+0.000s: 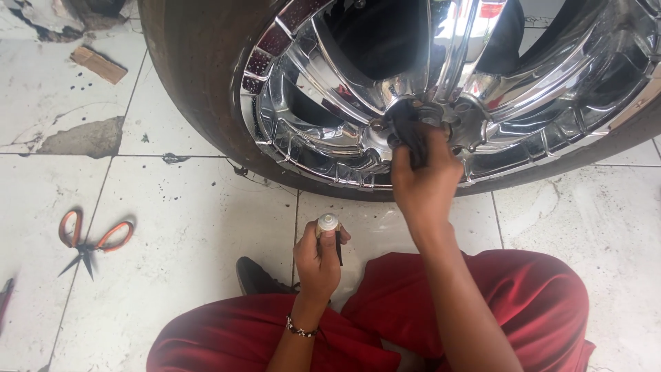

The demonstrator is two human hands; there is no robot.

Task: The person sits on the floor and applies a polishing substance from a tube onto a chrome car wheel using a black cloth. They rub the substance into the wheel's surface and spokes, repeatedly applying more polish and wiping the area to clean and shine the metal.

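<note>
Only one view here, the head camera looking straight down, so that's all there is to go on

The right hand (425, 180) is up against the hub of a big chrome wheel (323, 83), fingers pinched tight around a dark rag (407, 131) that's pressed onto the centre, right by the lug nut holes. The wrist is bent up and the arm stretched forward, which makes sense since the hub sits deep inside the spokes and you need to reach in to keep the cloth flat on the metal. The wheel is still wearing its tire (196, 76) and stands on its tread on the floor, so the face points right at the person

The left hand (318, 258) hangs back low over the lap, closed in a fist around a small bottle with a pale cap (328, 222), held upright (probably so nothing leaks out, and it stays handy without setting it down). There's something thin and dark sticking down beside the fingers too, can't tell what it is. A beaded bracelet (301, 328) sits on that wrist

The person sits on the white tiled floor (206, 220) in red trousers (537, 303), knees spread to get close. Off to the left, well apart from both hands, lie orange-handled scissors (88, 240), blades open, and further up a small wooden block (98, 64) near a cracked tile
</note>
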